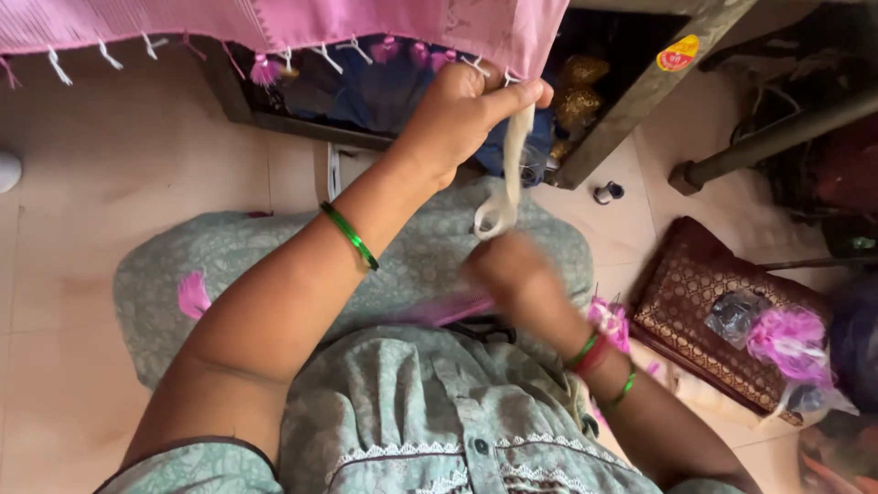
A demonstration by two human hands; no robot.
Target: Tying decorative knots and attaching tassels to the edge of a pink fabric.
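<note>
My left hand (466, 110) is raised to the fringed lower edge of a pink cloth (302, 23) that hangs across the top of the view, and it pinches a bundle of white thread (508, 183) against that edge. The thread hangs down from my thumb to my right hand (503, 265), which is blurred and closed on the thread's lower end. A strip of pink thread or cloth (448, 309) lies just under my right hand. Green bangles ring both wrists.
White and pink tassels (265, 69) line the cloth's edge. A dark frame (631, 101) holds blue and gold material behind it. A maroon patterned cushion (704, 320) at right carries a clear bag of pink tufts (791, 338). A small spool (608, 192) stands on the tiled floor.
</note>
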